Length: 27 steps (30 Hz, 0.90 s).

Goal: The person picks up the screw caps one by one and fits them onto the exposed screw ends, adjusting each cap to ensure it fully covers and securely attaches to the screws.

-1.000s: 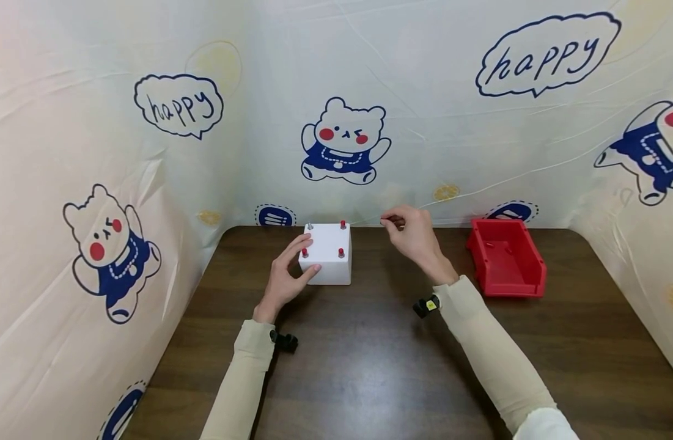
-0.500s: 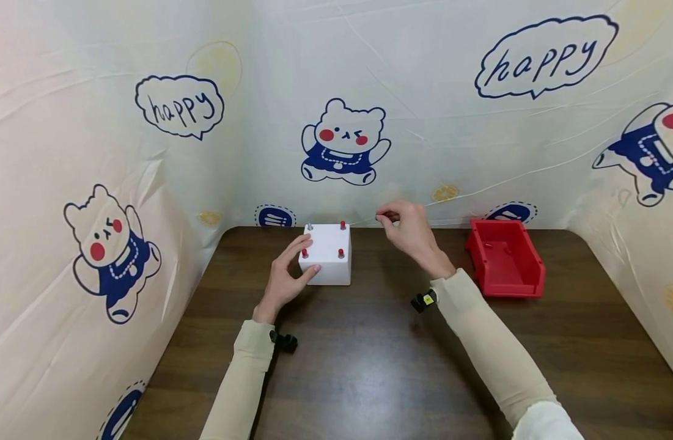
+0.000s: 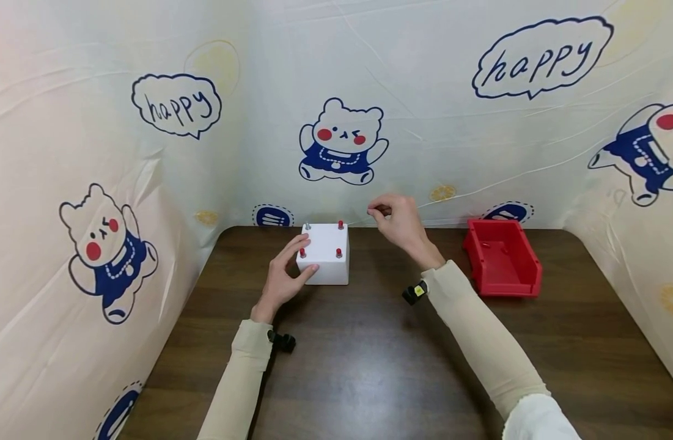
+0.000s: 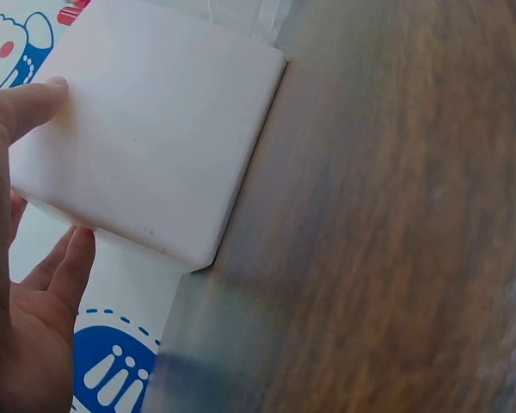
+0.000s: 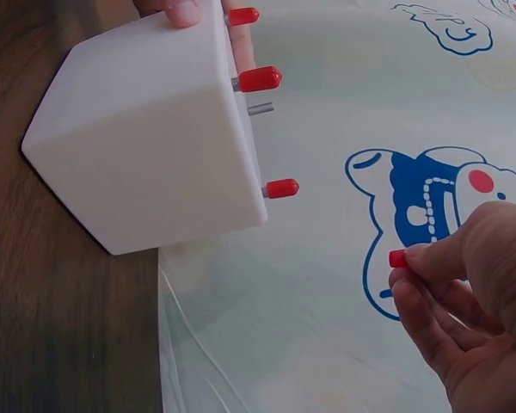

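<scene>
A white box [image 3: 326, 270] stands near the table's back edge. Thin metal posts rise from its top near the corners; three carry red caps, such as this red cap [image 5: 260, 79]. The back-left metal post [image 5: 261, 109] is bare. My left hand [image 3: 281, 282] grips the box's left side, its thumb [image 4: 41, 105] on the front face. To the right of the box and higher up, my right hand [image 3: 402, 225] pinches a small red cap [image 5: 398, 258] between thumb and fingertips. That cap is apart from the box and hard to see in the head view.
A red open-fronted bin [image 3: 503, 260] stands on the right of the wooden table [image 3: 358, 366], with a few small red pieces [image 3: 494, 246] inside. Printed cloth [image 3: 435, 134] hangs behind and along both sides.
My right hand has moved left and slightly up, closer to the white box, with the red cap pinched. The left hand and the box stay in place.
</scene>
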Available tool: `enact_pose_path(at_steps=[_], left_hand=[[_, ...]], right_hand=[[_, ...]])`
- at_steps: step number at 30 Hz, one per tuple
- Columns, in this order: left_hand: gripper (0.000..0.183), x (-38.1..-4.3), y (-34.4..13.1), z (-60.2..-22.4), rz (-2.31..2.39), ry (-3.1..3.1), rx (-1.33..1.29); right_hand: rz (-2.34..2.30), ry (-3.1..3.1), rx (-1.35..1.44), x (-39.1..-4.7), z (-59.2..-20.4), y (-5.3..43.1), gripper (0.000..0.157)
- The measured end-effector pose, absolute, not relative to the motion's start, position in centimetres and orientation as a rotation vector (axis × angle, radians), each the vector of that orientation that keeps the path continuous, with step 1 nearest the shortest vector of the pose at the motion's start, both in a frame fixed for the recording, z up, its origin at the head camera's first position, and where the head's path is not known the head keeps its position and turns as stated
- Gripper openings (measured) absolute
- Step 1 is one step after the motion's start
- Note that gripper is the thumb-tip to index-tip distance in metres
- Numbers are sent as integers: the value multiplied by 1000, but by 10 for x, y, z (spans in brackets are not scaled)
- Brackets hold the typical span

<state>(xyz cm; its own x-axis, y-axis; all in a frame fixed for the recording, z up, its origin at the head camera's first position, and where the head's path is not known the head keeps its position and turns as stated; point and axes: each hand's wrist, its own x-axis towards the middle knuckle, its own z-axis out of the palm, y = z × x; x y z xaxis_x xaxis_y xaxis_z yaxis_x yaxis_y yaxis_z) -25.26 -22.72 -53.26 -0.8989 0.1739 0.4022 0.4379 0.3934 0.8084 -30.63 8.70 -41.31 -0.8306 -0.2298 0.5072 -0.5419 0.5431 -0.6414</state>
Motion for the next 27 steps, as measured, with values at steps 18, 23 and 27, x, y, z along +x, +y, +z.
enact_pose_path(at_steps=[18,23,27], left_hand=[[58,-251,-228,-531,-1496,-2398,-559],[57,-251,-228,-531,-1505,-2399,-552],[58,-252,-227,-531,-1521,-2390,-548]], right_hand=[[1202,-2441,569,-319,-412,73,9],[1214,-2455,561,-322,-411,69,10],[1221,-2445,570,-322,-408,66,11]])
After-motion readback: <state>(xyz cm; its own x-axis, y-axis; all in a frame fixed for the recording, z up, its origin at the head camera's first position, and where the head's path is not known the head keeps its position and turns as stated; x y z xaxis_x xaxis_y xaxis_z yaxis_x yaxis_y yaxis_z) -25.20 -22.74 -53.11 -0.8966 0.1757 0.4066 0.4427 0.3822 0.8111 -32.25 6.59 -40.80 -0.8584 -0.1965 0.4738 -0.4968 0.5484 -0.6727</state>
